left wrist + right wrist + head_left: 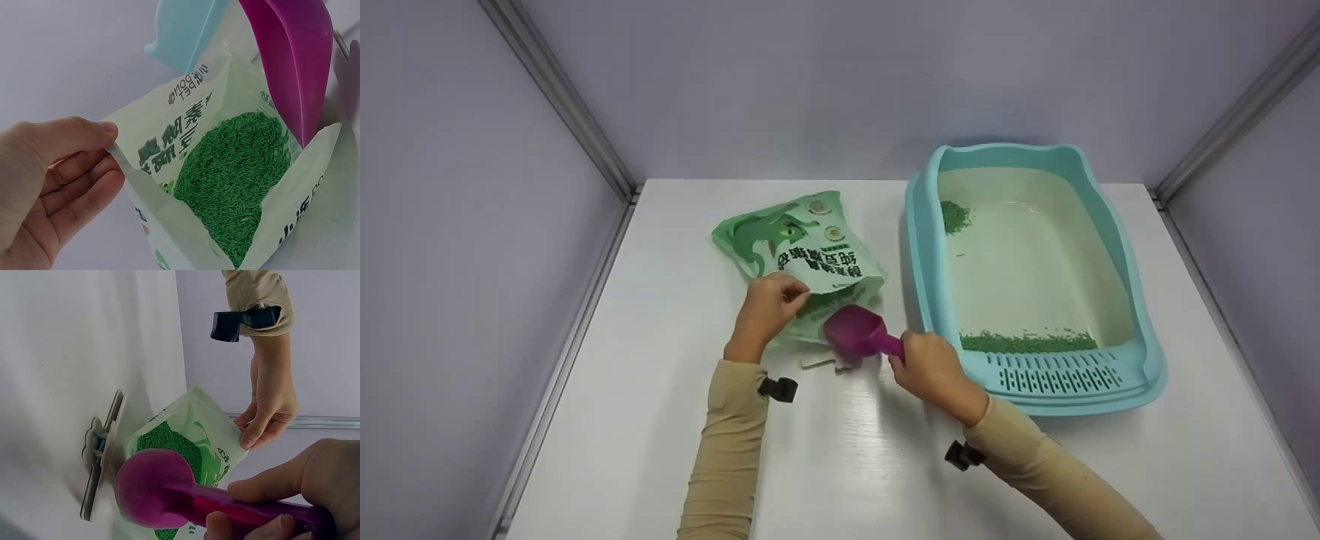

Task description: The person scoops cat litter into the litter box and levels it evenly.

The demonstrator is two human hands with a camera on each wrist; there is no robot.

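Observation:
My left hand (769,307) pinches the upper edge of an opened cat litter bag (825,255) between thumb and fingers, lifting its mouth apart. Inside the bag, green litter pellets (236,169) show in the left wrist view. In my right hand (934,371) is a magenta scoop (855,331), gripped by its handle. The scoop's bowl (152,489) is right at the bag's mouth, overlapping the pellets in the right wrist view. Just beside the bag, a bag clip (100,453) lies on the table.
To the right stands a light blue litter box (919,247) with a slotted front ledge (1054,375). Green pellets lie along its front (1027,343), and a small heap (955,217) sits at its left wall. Pale walls (840,90) border the white table (840,465).

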